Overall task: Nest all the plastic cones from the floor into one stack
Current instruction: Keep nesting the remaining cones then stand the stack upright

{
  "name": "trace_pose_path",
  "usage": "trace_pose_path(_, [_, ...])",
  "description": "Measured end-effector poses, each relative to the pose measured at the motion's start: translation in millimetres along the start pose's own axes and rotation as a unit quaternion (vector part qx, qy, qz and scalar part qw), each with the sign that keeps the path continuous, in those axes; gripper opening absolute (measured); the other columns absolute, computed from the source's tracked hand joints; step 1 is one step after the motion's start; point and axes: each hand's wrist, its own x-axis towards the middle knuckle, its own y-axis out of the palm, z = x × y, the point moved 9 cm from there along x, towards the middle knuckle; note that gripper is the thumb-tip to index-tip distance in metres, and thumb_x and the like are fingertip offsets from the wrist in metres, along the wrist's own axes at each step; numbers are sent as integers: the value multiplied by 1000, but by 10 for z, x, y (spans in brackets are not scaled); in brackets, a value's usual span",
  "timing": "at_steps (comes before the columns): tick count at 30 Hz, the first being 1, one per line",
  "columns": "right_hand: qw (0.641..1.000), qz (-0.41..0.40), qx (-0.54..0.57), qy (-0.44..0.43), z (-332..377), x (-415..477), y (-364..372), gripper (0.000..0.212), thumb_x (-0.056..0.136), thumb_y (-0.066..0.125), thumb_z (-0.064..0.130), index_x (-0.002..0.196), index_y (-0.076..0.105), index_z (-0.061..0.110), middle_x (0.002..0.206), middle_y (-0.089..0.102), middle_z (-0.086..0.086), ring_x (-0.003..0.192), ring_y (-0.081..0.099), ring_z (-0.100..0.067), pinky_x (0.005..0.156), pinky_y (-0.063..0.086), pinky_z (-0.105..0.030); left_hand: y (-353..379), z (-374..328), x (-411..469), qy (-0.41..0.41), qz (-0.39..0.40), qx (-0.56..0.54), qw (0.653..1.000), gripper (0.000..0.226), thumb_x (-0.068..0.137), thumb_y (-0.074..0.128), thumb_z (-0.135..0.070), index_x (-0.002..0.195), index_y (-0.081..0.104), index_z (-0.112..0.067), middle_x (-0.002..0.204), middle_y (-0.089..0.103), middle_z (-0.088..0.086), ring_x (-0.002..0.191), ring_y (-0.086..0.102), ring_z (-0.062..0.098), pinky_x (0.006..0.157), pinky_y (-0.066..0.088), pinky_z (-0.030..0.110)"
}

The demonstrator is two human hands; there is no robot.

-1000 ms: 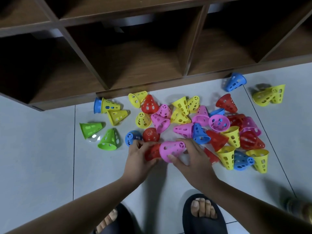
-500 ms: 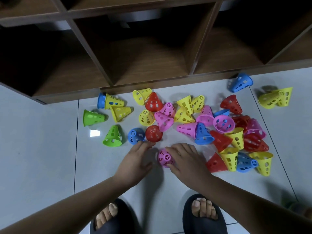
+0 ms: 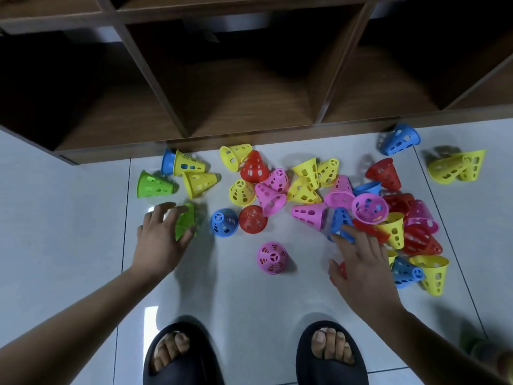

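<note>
Looking down at grey tiled floor in front of dark wooden cubby shelf. Seeing pink perforated plastic cone upright, narrow end up, alone on the tile between both hands, touching neither. Reading left grip as wide: fingers spread over a blurred green perforated plastic cone, thumb at its right edge; can't tell if actually touching. Reading right grip as wide too: straight fingers laid on a tipped blue perforated plastic cone at the near edge of the scattered pile of red, yellow, pink and blue cones, red cone mostly hidden under the palm. Noting second green cone on its side just beyond the left grip, black slippers at bottom edge.
</note>
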Motion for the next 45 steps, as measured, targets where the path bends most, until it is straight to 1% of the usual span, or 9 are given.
trace_pose_path(5, [997, -28, 59, 49, -123, -93, -20, 60, 82, 86, 20, 136, 63, 8, 135, 51, -14, 122, 52, -37, 98, 52, -52, 121, -48, -126, -28, 60, -76, 995, 65, 86, 84, -30, 143, 55, -27, 139, 55, 8, 112, 66, 39, 89, 57, 45])
trace_pose_path(10, [990, 6, 111, 91, -248, -166, 104, 62, 81, 89, 35, 129, 55, 15, 124, 55, -3, 114, 58, -27, 91, 59, -43, 89, 30, -135, -50, 46, 0, 998, 81, 72, 85, -21, 145, 49, -26, 124, 66, 11, 112, 58, 44, 89, 48, 52])
trace_pose_path(20, [995, 73, 51, 36, -106, -77, 358, 55, 85, 84, 36, 129, 57, 15, 120, 65, -9, 100, 70, -33, 81, 61, -41, -238, -403, -166, 6, 5, -115, 993, 58, 81, 86, -22, 131, 59, -25, 122, 60, -4, 103, 64, 23, 79, 50, 35])
trace_pose_path(24, [994, 102, 27, 0, -28, -72, 402, 68, 81, 81, 49, 137, 58, 18, 130, 60, -6, 118, 58, -34, 101, 52, -51, -528, -822, -218, 64, -37, -178, 981, 57, 87, 85, -20, 136, 57, -27, 120, 57, -11, 103, 58, 7, 81, 48, 23])
trace_pose_path(27, [987, 157, 27, -20, 51, -182, 409, 82, 79, 73, 52, 152, 46, 29, 149, 50, 1, 138, 48, -27, 114, 43, -50, -685, -1181, -317, 122, -50, -240, 962, 57, 92, 83, -20, 142, 54, -25, 134, 58, -14, 123, 60, 6, 100, 50, 23])
trace_pose_path(31, [971, 234, 41, -30, 88, -310, 459, 99, 73, 71, 51, 161, 25, 39, 164, 25, 6, 150, 31, -22, 116, 41, -43, -654, -1611, -483, 216, -28, -261, 940, 56, 97, 79, -25, 145, 52, -29, 139, 54, -21, 130, 59, 14, 105, 52, 36])
trace_pose_path(36, [959, 273, 57, -57, 96, -341, 492, 104, 75, 77, 34, 162, 21, 41, 171, 8, 8, 154, 20, -22, 118, 41, -43, -332, -1827, -643, 274, 28, -235, 932, 52, 99, 78, -23, 146, 56, -20, 142, 57, -14, 129, 58, 12, 106, 46, 22])
trace_pose_path(40, [965, 239, 34, -97, 70, -358, 525, 89, 71, 83, 18, 148, 41, 38, 155, 35, 3, 137, 47, -25, 106, 53, -37, 18, -1762, -657, 282, 87, -201, 934, 54, 101, 75, -23, 150, 51, -30, 146, 54, -16, 133, 55, 9, 105, 47, 21])
trace_pose_path(45, [981, 136, 117, -70, 41, -210, 386, 67, 79, 87, 45, 134, 51, 31, 131, 49, 3, 113, 62, -24, 92, 61, -38, 341, -1651, -611, 283, 134, -175, 933, 49, 99, 75, -29, 144, 55, -29, 142, 58, -16, 127, 59, 13, 97, 54, 32])
